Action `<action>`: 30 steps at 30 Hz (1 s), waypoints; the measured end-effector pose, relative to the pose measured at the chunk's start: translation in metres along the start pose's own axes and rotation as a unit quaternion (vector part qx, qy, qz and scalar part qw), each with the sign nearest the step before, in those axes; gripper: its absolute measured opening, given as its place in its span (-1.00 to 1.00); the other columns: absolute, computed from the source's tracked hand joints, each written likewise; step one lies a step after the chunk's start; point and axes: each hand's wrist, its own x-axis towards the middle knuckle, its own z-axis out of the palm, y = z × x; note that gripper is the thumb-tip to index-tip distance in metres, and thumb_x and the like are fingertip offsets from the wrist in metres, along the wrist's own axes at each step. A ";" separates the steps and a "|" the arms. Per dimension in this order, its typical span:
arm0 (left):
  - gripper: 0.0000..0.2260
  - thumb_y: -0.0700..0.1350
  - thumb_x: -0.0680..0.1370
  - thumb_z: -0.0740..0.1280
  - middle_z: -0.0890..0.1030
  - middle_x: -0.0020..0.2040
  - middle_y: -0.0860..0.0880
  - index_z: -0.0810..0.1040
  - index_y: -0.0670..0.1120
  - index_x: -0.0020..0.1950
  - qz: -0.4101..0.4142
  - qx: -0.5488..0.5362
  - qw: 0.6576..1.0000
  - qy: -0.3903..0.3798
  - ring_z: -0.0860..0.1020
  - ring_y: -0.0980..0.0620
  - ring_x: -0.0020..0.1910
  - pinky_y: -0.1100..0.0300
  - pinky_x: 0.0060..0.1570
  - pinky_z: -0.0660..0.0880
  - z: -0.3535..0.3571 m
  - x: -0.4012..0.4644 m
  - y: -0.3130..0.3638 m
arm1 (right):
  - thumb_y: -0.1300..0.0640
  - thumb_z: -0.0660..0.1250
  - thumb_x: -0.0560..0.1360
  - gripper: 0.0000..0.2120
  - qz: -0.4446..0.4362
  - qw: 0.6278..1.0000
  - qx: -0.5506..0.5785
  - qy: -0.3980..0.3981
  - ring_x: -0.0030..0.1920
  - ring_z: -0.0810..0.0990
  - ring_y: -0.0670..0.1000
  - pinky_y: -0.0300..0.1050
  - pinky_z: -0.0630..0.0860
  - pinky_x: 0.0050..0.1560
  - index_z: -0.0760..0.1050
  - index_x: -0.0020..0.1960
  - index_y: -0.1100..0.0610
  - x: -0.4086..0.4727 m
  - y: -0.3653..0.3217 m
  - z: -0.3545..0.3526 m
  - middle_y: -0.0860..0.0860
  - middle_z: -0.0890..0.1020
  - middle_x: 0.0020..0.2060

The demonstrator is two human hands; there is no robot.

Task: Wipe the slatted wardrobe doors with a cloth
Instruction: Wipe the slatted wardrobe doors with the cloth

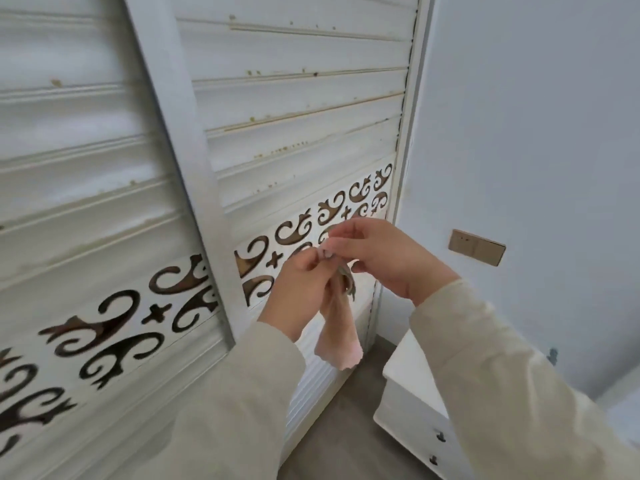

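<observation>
A small pale pink cloth (338,332) hangs just below centre of the frame, its top corner pinched between the left hand (300,285) and the right hand (382,256), whose fingertips meet above it. Behind them stand the white slatted wardrobe doors (298,109) with a brown scrollwork band (311,230). A white drawer cabinet (412,407) sits at lower right.

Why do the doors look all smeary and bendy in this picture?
Head view: the left door is smeared by motion blur, its dark swirls streaky; the right door is sharper, so its brown specks show. The wide lens bows and tilts the straight door frames. Light is soft and even, no glare. The left hand, right hand and pink cloth are slightly soft.
</observation>
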 end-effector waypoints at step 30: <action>-0.59 -0.17 0.62 0.27 0.66 -0.31 0.19 0.68 0.16 -0.34 -0.074 -0.021 0.813 0.577 0.60 0.22 -0.28 0.32 -0.20 0.52 -0.266 -0.552 0.021 | 0.13 0.32 0.49 -0.78 -0.070 0.929 0.082 -0.354 -0.16 0.54 0.08 -0.03 0.45 -0.12 0.62 -0.28 -0.07 -0.281 -0.119 0.487 0.03 0.60 -0.25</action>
